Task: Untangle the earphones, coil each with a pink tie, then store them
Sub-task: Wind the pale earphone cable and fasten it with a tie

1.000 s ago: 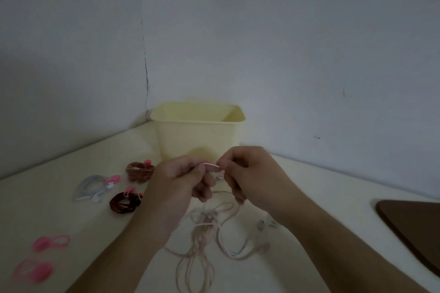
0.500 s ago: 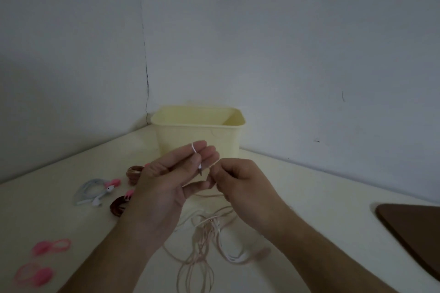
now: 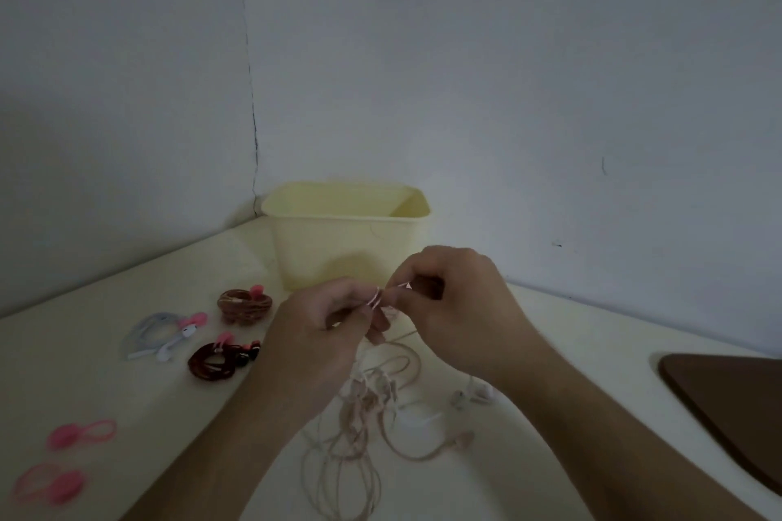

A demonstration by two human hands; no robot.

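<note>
Earphone cable (image 3: 374, 295) is pinched between left hand (image 3: 315, 334) and right hand (image 3: 461, 305), hanging below.

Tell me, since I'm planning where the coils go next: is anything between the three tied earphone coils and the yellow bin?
Nothing visible. The brown coil, dark red coil and white coil lie on bare table left of the bin; both hands work the cable nearer the camera.

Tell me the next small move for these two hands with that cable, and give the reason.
Probably wind another turn: the right hand pinches the pale cable looped around the left hand fingers, while most of it lies loose in the tangle on the table.
</note>
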